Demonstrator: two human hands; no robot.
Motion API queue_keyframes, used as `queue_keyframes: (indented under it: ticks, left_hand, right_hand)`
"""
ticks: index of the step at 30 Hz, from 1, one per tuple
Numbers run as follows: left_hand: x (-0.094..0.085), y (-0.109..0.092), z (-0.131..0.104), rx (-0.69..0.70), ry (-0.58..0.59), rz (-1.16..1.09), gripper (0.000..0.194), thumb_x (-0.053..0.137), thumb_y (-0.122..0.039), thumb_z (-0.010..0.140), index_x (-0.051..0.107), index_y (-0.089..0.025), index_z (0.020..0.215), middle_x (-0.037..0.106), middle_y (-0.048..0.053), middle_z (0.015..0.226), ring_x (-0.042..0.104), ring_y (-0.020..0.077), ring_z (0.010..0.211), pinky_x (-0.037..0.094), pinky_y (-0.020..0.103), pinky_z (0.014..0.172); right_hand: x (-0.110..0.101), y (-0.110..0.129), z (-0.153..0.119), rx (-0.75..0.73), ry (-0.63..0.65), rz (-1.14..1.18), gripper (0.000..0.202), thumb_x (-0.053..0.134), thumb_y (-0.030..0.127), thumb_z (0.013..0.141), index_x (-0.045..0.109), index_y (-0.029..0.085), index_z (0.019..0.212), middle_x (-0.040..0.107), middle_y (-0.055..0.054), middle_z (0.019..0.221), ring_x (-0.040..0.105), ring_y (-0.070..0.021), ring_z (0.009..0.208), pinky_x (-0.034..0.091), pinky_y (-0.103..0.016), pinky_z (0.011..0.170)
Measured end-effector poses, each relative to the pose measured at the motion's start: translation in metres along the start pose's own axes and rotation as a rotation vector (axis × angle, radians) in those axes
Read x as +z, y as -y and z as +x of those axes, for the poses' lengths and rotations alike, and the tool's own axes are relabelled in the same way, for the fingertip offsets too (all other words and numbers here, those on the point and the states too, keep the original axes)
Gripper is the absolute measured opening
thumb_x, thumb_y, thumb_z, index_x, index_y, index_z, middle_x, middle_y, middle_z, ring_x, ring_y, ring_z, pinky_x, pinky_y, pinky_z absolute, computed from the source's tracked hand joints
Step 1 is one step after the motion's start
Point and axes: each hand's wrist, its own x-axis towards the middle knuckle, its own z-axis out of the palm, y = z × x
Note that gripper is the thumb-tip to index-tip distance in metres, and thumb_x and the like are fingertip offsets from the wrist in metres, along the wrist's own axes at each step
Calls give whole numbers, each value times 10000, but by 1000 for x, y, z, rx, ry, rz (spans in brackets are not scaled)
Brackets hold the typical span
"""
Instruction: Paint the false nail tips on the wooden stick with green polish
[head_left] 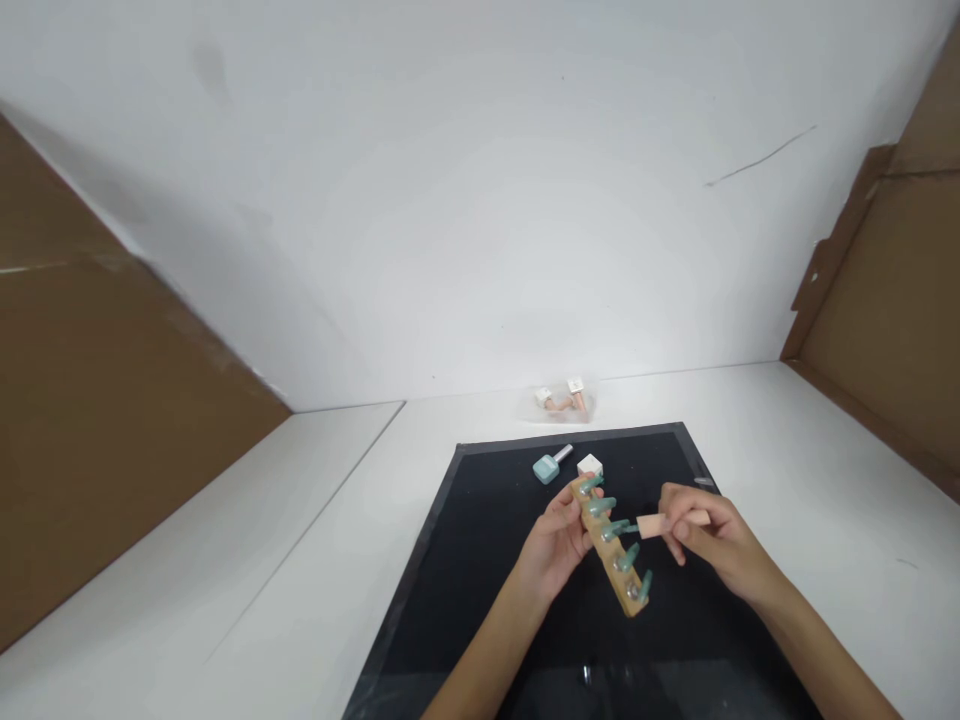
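My left hand [553, 545] is closed around a narrow wooden strip [628, 598], held tilted above the black mat. Along the strip stand several green false nails [601, 506] on small mounts. In my right hand [712, 530] is a nail polish brush with a pale pink handle [652, 526], gripped between thumb and fingers. The brush tip points left and appears to touch the middle nail. Just beyond the strip's far end sits a white square bottle [590, 465], partly hidden by it.
A pale teal polish bottle [547, 468] with a silver cap lies on the black mat [480, 520]. Behind the mat, a clear tray [559, 415] holds white bottles with pink handles. A white wall [480, 200] and brown cardboard panels [112, 400] border the white table.
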Motion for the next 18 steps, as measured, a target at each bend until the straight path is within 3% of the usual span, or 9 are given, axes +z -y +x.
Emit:
queue_keyframes:
  ticks: [18]
  left_hand:
    - [-2, 2, 1, -2, 4, 18, 300, 696, -130, 616, 615, -150, 904, 684, 20, 804, 642, 139, 705, 469, 221, 635]
  right_hand:
    - [1, 2, 1, 76, -17, -34, 205, 591, 351, 798, 580, 183, 682, 426, 38, 618, 442, -84, 442, 378, -229, 431]
